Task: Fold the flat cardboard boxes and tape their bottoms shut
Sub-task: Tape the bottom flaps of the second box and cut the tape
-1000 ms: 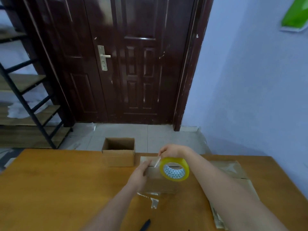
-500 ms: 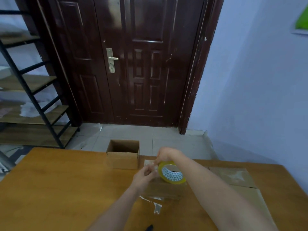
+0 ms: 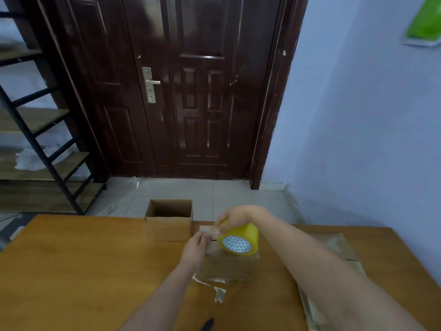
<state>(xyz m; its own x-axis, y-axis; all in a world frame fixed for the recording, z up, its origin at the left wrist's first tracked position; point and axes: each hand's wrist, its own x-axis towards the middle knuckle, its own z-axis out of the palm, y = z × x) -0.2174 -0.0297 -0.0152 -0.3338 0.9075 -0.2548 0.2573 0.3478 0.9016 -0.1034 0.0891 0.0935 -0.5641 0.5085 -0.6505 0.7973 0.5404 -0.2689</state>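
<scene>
Fingers point(image 3: 202, 236) seemingly beside yellow tape roll point(image 3: 239, 240)

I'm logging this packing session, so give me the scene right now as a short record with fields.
surface: wooden table
box being taped: cardboard box, under both hands
right hand: grips the yellow tape roll above the box
left hand: fingers at the tape end on the box top
other box: open box at the far table edge
flat cardboard: on the right of the table
</scene>
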